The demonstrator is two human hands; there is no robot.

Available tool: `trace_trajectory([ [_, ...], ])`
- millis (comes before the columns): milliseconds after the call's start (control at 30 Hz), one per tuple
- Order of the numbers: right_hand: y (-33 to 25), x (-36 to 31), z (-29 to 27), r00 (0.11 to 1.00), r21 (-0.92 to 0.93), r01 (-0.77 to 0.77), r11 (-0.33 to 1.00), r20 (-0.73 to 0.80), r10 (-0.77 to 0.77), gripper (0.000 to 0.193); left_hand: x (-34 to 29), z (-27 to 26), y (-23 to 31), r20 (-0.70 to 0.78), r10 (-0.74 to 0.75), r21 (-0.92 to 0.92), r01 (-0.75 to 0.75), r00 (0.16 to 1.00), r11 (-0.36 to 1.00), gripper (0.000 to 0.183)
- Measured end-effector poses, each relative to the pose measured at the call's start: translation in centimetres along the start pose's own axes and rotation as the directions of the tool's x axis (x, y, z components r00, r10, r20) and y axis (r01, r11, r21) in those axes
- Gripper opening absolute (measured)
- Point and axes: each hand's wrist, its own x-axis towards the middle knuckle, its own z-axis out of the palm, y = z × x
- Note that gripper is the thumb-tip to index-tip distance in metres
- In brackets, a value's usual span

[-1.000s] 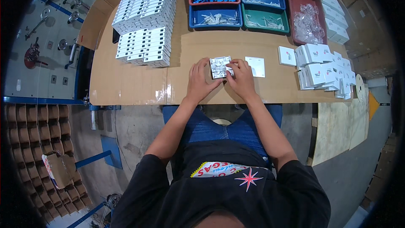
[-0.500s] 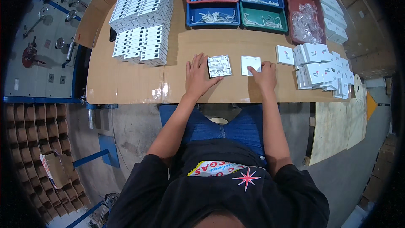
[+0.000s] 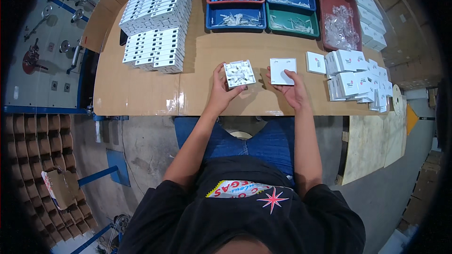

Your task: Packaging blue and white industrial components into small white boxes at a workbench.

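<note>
— How are the hands engaged?
— An open white case [image 3: 239, 73] is gripped by the left hand [image 3: 220, 93]; at its three o'clock, a white square panel [image 3: 281, 67] is gripped by the right hand [image 3: 296, 94].
— And beyond?
— From the case, white boxes [image 3: 349, 83] are heaped at three, white cartons [image 3: 157, 11] are stacked at ten — a blue tray [image 3: 235, 29] is set at twelve.
</note>
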Motion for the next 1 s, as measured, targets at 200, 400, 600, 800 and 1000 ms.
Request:
trace_trajectory([
  [200, -0.1, 0.1, 0.1, 0.966, 0.223, -0.155, 0.962, 0.24, 0.099, 0.064, -0.1, 0.5, 0.8, 0.001, -0.165, -0.454, 0.147, 0.986, 0.879, 0.103],
  [400, 0.0, -0.1, 1.5, 0.956, 0.181, -0.109, 0.977, 0.288, 0.053, 0.062, 0.1, 0.9, 1.2, -0.021, -0.276, -0.551, 0.22, 0.961, 0.805, 0.083],
  [600, 1.4, 0.0, 4.4, 0.991, -0.16, 0.105, 0.981, 0.105, -0.089, 0.054, 0.8, 0.1, -1.8, 0.061, -0.214, -0.646, 0.203, 0.975, 0.736, 0.05],
  [800, 6.2, 1.4, 6.0, 0.889, -0.658, 0.349, 0.668, 0.007, -0.458, 0.059, -0.2, 1.6, -0.7, 0.131, -0.212, -0.629, 0.247, 0.968, 0.737, 0.065],
  [1000, 5.2, -0.2, 9.7, 0.851, -0.941, 0.23, 0.249, 0.07, -0.521, 0.075, -0.1, 1.4, -1.2, 0.094, -0.244, -0.605, 0.25, 0.965, 0.756, 0.065],
])
